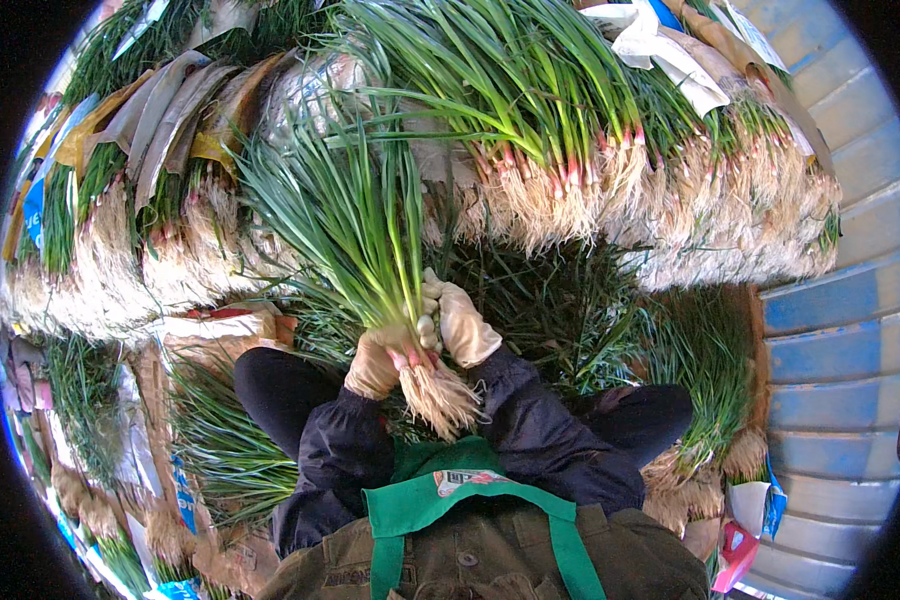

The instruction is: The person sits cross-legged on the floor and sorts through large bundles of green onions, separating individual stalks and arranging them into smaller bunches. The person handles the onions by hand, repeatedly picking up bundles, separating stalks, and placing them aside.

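Note:
A bunch of green garlic plants (371,247) is upright before me, leaves pointing away and pale roots (435,397) hanging towards my lap. My left hand (376,360), in a cream glove, is closed around the lower stems, just above the reddish bulb ends. On the bunch's right side my right hand (454,315), also gloved, has its fingers curled against the stems. Beyond my hands a loose heap of the same plants (562,142) lies with its roots towards me, on top of stacked bundles.
Bundles wrapped in paper (187,112) line the far left. Cut leaves (555,315) litter the ground beyond my crossed legs. More plants lie beside my left knee (217,442) and at my right (697,375). A ribbed metal wall (832,337) curves along the right.

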The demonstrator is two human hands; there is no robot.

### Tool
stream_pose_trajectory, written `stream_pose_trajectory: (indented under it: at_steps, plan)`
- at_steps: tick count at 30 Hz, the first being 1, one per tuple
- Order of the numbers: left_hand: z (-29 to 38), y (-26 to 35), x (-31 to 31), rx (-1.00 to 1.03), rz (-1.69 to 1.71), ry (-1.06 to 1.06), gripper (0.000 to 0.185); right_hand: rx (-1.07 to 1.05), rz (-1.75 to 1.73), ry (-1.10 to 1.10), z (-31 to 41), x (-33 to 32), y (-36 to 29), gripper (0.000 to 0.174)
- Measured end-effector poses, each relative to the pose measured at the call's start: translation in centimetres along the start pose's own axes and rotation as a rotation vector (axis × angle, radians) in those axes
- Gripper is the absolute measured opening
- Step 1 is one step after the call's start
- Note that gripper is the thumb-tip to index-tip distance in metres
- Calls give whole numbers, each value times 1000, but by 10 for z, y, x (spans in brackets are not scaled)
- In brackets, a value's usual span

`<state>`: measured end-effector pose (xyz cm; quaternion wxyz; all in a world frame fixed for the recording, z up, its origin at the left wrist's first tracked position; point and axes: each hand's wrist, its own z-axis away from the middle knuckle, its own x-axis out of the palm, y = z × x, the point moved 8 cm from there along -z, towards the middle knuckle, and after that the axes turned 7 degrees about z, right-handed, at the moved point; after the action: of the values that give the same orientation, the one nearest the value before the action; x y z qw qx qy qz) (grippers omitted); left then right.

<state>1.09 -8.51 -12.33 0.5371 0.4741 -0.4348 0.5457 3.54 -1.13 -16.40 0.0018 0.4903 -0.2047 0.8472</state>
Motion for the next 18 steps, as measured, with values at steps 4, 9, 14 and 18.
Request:
stream_pose_trajectory:
  at_steps: [4,9,14,18]
  plan:
    - [14,-9,31,22,38,-73,53,-248,604,-53,-14,-40,-48,36]
    - [36,35,103,211,12,-660,59,194,2497,126,71,-10,-90,64]
    - [-35,42,103,301,-130,-343,57,-1360,2027,989,153,77,-220,22]
    - [-101,19,60,202,-506,-51,38,-1142,1958,1043,132,40,-258,22]
